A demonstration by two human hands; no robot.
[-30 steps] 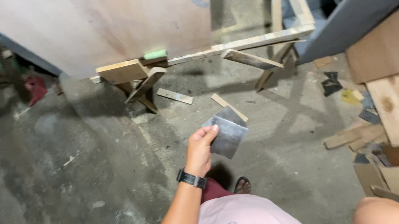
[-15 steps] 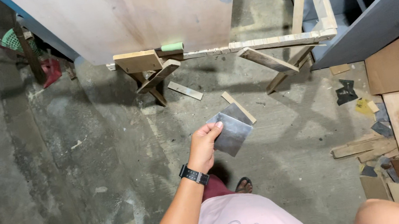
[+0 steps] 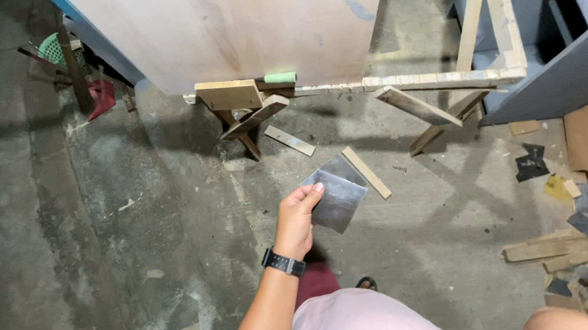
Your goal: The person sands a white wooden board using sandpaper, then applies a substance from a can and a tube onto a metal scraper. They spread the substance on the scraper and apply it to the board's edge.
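- The left hand (image 3: 296, 222) pinches two thin grey metal sheets (image 3: 336, 191) by their corner, fingers closed on them, above the concrete floor (image 3: 90, 239); they are already picked up but not yet set down anywhere
- The right hand is out of view; its fingers I cannot tell
- The plywood panel (image 3: 243, 19) on its wooden trestle (image 3: 406, 88) stands just ahead

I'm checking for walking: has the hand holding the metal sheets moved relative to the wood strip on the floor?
Barely. The left hand with the sheets stays just left of the strip; mostly the camera shifted.
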